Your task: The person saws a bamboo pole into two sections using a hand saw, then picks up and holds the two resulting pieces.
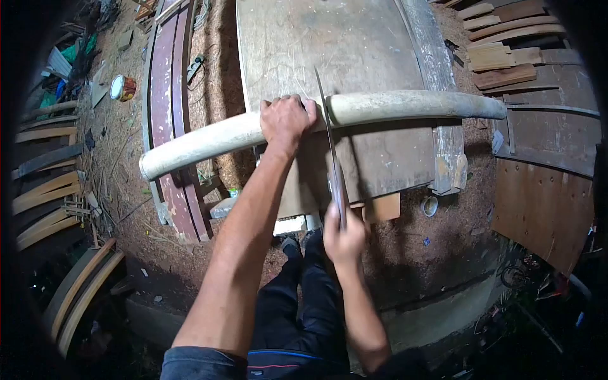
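A long, curved off-white pole (405,105) lies crosswise over the wooden worktable, its left end reaching past the table's side. My left hand (286,120) presses down from above, its fingers wrapped over the pole near the middle. Just right of those fingers, the thin blade of a handsaw (330,139) crosses the pole, tip pointing away from me. Lower down, my right hand (344,237) is closed around the saw's handle, which is mostly hidden by the fingers.
The worktable (304,57) has a scuffed plywood top. To its left runs a dark red beam (170,82). Curved wooden pieces (47,193) lie far left, and stacked boards (506,57) far right. A tin can (122,87) and a small cup (429,206) sit on the sawdust-covered ground.
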Tool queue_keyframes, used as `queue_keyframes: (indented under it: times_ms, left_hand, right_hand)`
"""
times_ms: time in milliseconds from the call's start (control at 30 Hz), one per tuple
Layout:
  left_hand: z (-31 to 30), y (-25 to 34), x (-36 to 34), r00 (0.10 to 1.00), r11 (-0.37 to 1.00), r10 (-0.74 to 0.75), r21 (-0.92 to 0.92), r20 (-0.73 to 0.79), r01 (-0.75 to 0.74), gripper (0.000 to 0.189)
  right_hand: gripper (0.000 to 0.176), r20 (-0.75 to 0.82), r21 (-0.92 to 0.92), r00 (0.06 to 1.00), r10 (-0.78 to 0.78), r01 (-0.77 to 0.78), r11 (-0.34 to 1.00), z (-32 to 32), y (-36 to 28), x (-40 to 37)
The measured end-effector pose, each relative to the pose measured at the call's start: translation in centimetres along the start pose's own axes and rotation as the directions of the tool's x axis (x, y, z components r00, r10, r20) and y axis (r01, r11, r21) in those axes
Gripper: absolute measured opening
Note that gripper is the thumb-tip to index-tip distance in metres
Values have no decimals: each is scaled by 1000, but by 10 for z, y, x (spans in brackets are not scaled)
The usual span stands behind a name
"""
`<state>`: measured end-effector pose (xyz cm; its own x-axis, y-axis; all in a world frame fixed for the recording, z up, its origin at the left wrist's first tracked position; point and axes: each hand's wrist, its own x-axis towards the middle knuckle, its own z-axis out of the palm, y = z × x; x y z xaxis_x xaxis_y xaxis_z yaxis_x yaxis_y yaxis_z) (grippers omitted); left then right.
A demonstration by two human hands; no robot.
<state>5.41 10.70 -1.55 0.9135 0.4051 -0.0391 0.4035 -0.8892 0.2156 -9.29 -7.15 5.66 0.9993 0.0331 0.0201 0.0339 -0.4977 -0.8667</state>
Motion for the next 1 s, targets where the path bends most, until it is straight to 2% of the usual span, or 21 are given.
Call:
queue_keyframes:
  times_ms: [33, 100, 167, 200, 233, 300, 333, 367, 433, 467, 500, 567, 600, 667, 700, 767, 800, 900, 1000]
  left_hand:
    - [-1, -2, 1, 999, 1000, 10, -13, -43, -10, 39]
    - [3, 0, -4, 993, 999, 22, -47, -116, -28, 39]
    - [3, -3, -8, 997, 999, 28, -45, -68, -31, 40]
    - [3, -2, -10, 998, 999, 39, -33, -49, -40, 39]
    - [0, -1, -4, 998, 999, 49, -21, -42, -50, 39]
    - [-5, 1, -5, 999, 1000, 3, -12, 48, -2, 39]
    - [-5, 1, 1, 997, 1000, -14, -6, 80, 14, 39]
    - [-5, -2, 1, 999, 1000, -22, -20, 50, 23, 41]
    - [3, -2, -2, 1000, 999, 1, -47, 7, -1, 43]
    - [7, -4, -4, 999, 996, 18, -87, -42, -21, 43]
    - [7, -3, -10, 1000, 997, 12, -81, -16, -13, 43]
    - [2, -2, -2, 1000, 997, -1, -71, 0, 1, 43]
    - [0, -2, 1, 999, 1000, 1, -11, 54, 0, 40]
    - [1, -5, 0, 1000, 1000, 8, -17, -21, -8, 40]
    - [3, -2, -5, 999, 999, 21, -25, -45, -22, 40]
    - [1, -2, 0, 999, 999, 29, -28, -27, -30, 40]
    - [1, -3, -3, 1000, 999, 30, -27, -6, -30, 40]
    - [-4, -2, 0, 998, 1000, 14, -23, 69, -13, 40]
    - [1, -2, -5, 999, 997, 15, -74, -28, -17, 42]
  right_hand:
    - [21, 15, -2, 1000, -15, 15, 1000, -11, -12, -13]
    - [25, 27, 44, 996, 89, -90, 995, -13, -8, -8]
    - [30, 99, -32, 994, 46, -43, 999, 8, 1, 42]
    - [34, 106, -32, 988, 114, -111, 993, 17, -6, 59]
    - [29, 130, -74, 989, 74, -65, 995, 16, -3, 56]
    - [25, 49, -60, 998, -36, 39, 997, 2, -1, 16]
    - [24, 15, -4, 1000, -20, 20, 1000, -7, -2, -3]
    - [25, -42, 2, 999, -12, 12, 1000, -8, 12, -15]
    - [27, 83, -63, 993, 89, -84, 994, -2, -1, 24]
    - [32, 120, -72, 991, 54, -45, 996, 13, 7, 51]
    - [35, 150, -97, 979, 138, -125, 987, 18, -6, 68]
    - [32, 145, -81, 983, 115, -104, 991, 9, -3, 46]
    - [28, 108, -86, 994, 30, -20, 996, -5, -7, 21]
    - [26, 39, 35, 997, 66, -68, 997, -10, -4, -1]
    - [28, 24, -6, 995, 95, -95, 995, -7, -3, 0]
    - [33, 89, -75, 995, 39, -32, 997, 19, 0, 47]
    - [37, 113, -97, 990, 86, -76, 992, 28, 3, 62]
    - [28, 107, -146, 994, 12, 4, 989, 0, -2, 15]
    - [26, -1, 33, 999, 51, -51, 998, -4, 0, -6]
